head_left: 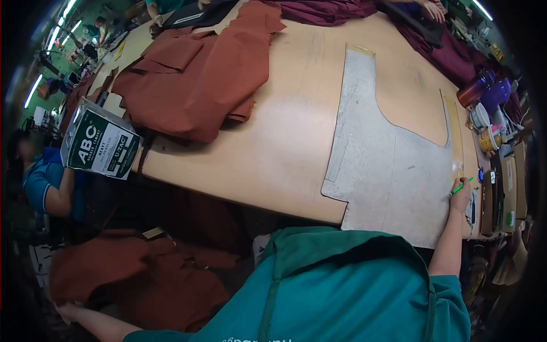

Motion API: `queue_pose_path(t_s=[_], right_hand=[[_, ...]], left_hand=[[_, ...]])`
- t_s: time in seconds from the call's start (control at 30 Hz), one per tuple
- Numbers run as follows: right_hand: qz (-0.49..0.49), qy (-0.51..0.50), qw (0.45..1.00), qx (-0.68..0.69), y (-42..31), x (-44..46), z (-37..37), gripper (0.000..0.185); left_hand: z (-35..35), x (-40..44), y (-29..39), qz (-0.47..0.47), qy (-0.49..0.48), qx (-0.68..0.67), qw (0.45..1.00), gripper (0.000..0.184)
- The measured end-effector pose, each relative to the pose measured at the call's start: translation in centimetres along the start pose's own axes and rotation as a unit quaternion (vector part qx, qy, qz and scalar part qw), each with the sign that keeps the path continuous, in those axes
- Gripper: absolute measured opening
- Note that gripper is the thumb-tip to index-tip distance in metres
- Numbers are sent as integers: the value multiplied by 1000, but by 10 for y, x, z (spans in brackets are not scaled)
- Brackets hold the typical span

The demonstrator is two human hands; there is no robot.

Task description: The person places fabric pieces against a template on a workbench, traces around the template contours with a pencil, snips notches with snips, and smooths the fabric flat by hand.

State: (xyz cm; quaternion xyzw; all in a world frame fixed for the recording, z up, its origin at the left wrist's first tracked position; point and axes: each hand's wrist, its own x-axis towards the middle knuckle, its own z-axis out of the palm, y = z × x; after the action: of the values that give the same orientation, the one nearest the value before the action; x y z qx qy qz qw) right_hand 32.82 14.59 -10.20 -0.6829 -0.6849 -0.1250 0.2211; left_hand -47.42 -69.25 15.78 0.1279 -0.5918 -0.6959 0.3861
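Observation:
My right hand (460, 192) is closed around a green pen (462, 186) at the right edge of a large grey pattern template (393, 165). The template lies flat on the table, with a deep curved cut-out at its far side and yellowish tape along its right arm. Low at the far left, my left hand (68, 312) grips the edge of a rust-brown fabric piece (97, 265), its fingers partly hidden. That piece is raised beside more rust-brown fabric (171, 290) below table height.
More rust-brown fabric (194, 85) is heaped on the table (296, 114). A rubber cement can (102, 142) stands at the left corner. Cups, a purple bottle (497, 93) and boxes (509, 185) line the right edge. Other people's hands (433, 10) are at the far side, near maroon cloth (325, 10).

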Motion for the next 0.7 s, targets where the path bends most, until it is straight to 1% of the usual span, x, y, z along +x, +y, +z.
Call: queue_pose_path(t_s=[0.07, 0.1, 0.2, 0.27, 0.37, 0.47, 0.5, 0.53, 0.57, 0.6, 0.63, 0.67, 0.7], right_hand=[[-1, 5, 1000, -7, 0, 2, 1, 23], [-2, 5, 1000, -10, 1, 0, 1, 23], [-12, 0, 1000, -15, 3, 1, 2, 23], [-16, -4, 1000, -14, 8, 3, 5, 22], [-25, -15, 999, -18, 9, 3, 6, 20], [-17, -22, 1000, -10, 5, 4, 3, 19], [-11, -25, 1000, -5, 4, 4, 1, 19], [-15, -18, 1000, -10, 2, 4, 0, 19], [-19, -13, 1000, -15, 0, 3, 0, 19], [-23, -9, 1000, -19, -1, 1, -1, 19], [-11, -9, 1000, -15, -2, 1, 0, 19], [-13, -5, 1000, -15, -4, 1, -1, 19], [-13, -2, 1000, -14, -6, -1, -2, 20]], left_hand=[[-57, 42, -20, 7, -9, -14, 1000, 39], [-82, 44, -28, 8, 3, 11, 1000, 39], [-138, 17, -64, -21, 60, 181, 981, 39], [-170, -8, -85, -58, 92, 302, 947, 39], [-201, -37, -107, -98, 118, 458, 876, 38], [-208, -49, -116, -97, 134, 588, 792, 38], [-204, -47, -113, -78, 141, 629, 761, 38], [-196, -44, -111, -41, 153, 666, 729, 38], [-185, -40, -107, 7, 169, 695, 699, 38], [-166, -36, -100, 94, 177, 697, 689, 38], [-142, -31, -94, 190, 159, 669, 701, 38], [-97, -52, -78, 277, 116, 624, 721, 38], [-27, -117, -51, 327, 50, 574, 749, 37]])
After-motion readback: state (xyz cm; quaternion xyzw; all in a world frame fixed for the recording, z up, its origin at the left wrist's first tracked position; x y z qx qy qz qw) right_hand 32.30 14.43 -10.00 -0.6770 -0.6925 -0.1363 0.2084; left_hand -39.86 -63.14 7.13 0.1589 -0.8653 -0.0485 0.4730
